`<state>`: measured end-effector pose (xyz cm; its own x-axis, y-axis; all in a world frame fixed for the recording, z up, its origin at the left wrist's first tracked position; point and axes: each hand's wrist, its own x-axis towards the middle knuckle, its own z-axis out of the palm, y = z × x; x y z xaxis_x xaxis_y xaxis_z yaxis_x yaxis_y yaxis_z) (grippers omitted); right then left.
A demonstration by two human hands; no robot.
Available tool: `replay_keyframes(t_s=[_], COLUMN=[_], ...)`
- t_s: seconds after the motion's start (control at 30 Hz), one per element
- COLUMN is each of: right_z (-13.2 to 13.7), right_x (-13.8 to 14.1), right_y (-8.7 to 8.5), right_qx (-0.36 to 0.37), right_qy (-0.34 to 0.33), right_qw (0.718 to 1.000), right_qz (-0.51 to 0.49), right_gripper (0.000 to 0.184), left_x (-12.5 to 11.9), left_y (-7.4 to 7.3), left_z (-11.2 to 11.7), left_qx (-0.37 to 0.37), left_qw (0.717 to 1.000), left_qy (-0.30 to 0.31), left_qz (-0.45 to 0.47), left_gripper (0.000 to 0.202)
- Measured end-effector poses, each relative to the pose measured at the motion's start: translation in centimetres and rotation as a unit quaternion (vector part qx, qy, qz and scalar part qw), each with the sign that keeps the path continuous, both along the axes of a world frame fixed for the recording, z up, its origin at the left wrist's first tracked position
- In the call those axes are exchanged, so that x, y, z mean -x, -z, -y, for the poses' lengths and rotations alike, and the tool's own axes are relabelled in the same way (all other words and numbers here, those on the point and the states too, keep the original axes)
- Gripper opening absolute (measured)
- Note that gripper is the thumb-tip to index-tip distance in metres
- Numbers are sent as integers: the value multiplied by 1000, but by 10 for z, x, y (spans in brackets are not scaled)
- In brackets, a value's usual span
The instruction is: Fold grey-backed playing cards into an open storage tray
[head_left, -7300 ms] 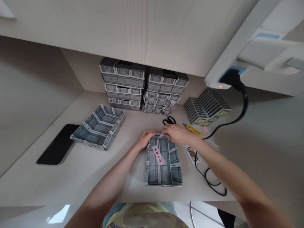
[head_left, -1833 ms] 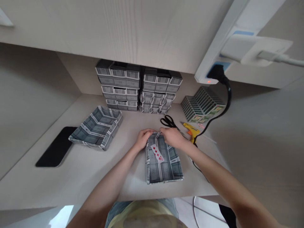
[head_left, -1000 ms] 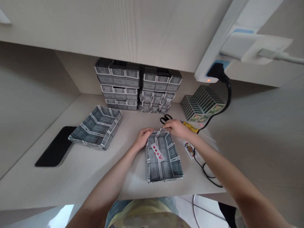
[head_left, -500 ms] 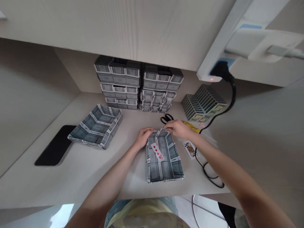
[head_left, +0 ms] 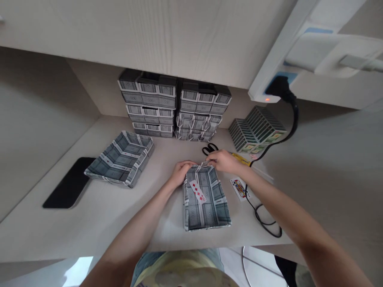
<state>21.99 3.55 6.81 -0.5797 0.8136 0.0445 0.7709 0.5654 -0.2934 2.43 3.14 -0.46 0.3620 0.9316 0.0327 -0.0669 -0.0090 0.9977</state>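
An open box made of grey-backed playing cards (head_left: 209, 211) lies before me on the desk. A cut strip of a red diamonds card (head_left: 198, 191) rests inside it. My left hand (head_left: 180, 173) is closed on the box's far left corner, its fingertips at the rim. At the far right of the same rim, my right hand (head_left: 224, 161) pinches the edge, where a flap of card stands up. What lies between its fingertips is partly hidden. Black-handled scissors (head_left: 210, 149) lie just beyond my right hand.
A second card box (head_left: 122, 159) sits left, beside a black phone (head_left: 70, 183). Stacked card boxes (head_left: 149, 97) stand at the back. Right are stacked cards (head_left: 257, 129), a yellow tool (head_left: 241, 159), a loose face card (head_left: 239, 189) and a black cable (head_left: 271, 235) from a power strip (head_left: 263, 93).
My hands hold the far rim in nearly the same places. The right fingers have shifted slightly at the flap; the box has barely moved.
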Motion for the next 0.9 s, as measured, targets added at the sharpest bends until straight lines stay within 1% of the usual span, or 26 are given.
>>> replay_keyframes(t_s=[0.2,0.37,0.5,0.63,0.77,0.9], right_z=[-1,3,3,2,5,11], right_x=[-2,-3,-2,-1,-2,-2], right_y=[2,1,0,0,2,1], right_qx=[5,62,87,89,90,66], right_qy=[20,65,78,84,83,84], right_qw=[1000,993,987,986,986,991], right_qz=[-12,-80,-112,-112,-109,-78], right_gripper=[14,12,12,12,12,12], left_x=[0,0,0,1,1,2], left_y=[-2,-1,0,1,4,4], left_z=[0,-1,-1,-1,-2,-3], left_qx=[-5,-7,-17,-18,-21,-21], left_qw=[1000,1000,1000,1000,1000,1000], left_qy=[6,5,10,7,12,16], left_qz=[-1,1,2,-8,2,-3], left_gripper=[29,29,30,31,30,30])
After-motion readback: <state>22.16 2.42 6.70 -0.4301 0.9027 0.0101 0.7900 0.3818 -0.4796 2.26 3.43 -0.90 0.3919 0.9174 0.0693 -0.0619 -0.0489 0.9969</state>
